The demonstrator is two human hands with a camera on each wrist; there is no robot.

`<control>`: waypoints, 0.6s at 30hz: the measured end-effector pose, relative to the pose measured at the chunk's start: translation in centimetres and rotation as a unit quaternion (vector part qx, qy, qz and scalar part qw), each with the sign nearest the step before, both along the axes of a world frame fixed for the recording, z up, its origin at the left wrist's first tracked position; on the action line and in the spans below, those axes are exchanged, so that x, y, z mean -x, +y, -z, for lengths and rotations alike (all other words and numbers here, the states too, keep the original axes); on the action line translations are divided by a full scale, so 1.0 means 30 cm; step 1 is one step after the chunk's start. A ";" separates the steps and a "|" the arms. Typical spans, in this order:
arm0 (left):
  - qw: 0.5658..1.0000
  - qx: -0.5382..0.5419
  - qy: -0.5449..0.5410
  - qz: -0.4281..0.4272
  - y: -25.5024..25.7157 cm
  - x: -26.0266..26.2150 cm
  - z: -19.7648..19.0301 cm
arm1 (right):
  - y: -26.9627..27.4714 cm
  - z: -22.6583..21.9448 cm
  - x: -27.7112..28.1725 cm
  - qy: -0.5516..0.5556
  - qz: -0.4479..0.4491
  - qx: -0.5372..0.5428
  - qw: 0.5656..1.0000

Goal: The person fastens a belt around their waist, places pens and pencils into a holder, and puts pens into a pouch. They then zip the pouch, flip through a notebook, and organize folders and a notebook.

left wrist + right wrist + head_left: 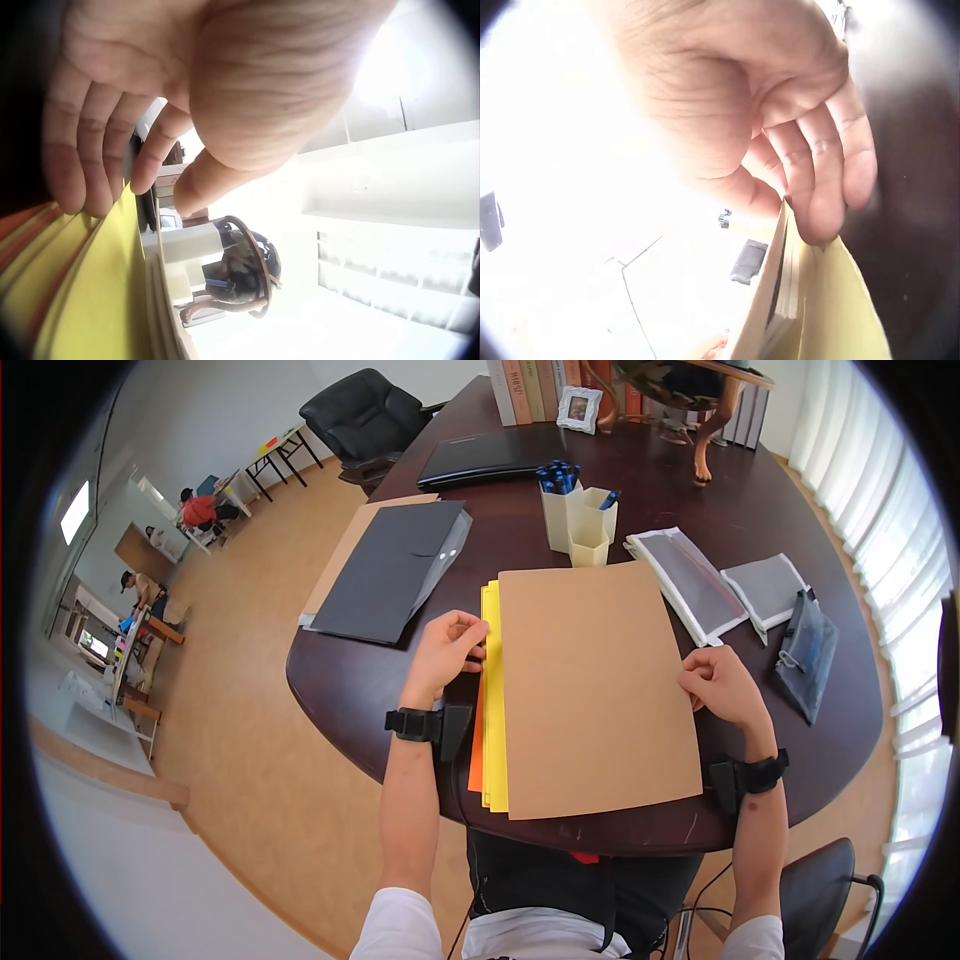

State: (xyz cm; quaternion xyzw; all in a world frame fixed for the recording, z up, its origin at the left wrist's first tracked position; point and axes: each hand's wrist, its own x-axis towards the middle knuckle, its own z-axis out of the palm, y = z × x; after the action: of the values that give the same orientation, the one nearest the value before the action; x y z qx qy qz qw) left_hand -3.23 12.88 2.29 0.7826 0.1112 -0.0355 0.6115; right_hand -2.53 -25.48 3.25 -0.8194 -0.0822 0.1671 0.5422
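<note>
A brown folder (600, 690) lies on top of a stack, with yellow folders (494, 710) and an orange one (476, 745) showing along its left side. At that side is my left hand (445, 650); in the left wrist view its fingertips touch the edges of the yellow (112, 277) and orange (22, 225) folders, thumb held apart. My right hand (725, 685) pinches the stack's right edge; the right wrist view shows the thumb against the brown folder (759, 315) and fingers (825, 214) against a yellow one (847, 300).
A black folder (385, 570) over a brown one lies at the left. Behind the stack stand a pen holder (588, 545), a black laptop (490, 457), a photo frame (578, 409) and books (530, 390). Mesh pouches (690, 580) and a dark pouch (808, 655) lie at the right.
</note>
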 end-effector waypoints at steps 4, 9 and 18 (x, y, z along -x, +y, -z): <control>0.999 -0.021 -0.029 0.015 -0.004 0.000 0.008 | 0.007 -0.014 0.008 0.013 -0.018 -0.003 1.000; 0.999 -0.018 -0.018 0.037 0.005 -0.003 0.023 | 0.019 -0.046 0.019 0.018 -0.035 -0.029 0.999; 0.971 0.153 -0.078 0.169 0.032 0.025 -0.005 | -0.002 -0.034 0.024 -0.051 0.008 -0.306 0.951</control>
State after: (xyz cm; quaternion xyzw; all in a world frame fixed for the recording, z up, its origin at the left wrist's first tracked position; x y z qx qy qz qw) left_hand -3.98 13.85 2.43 0.6873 -0.0773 -0.0933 0.7162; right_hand -3.26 -25.54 4.26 -0.6221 -0.1499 0.0877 0.7635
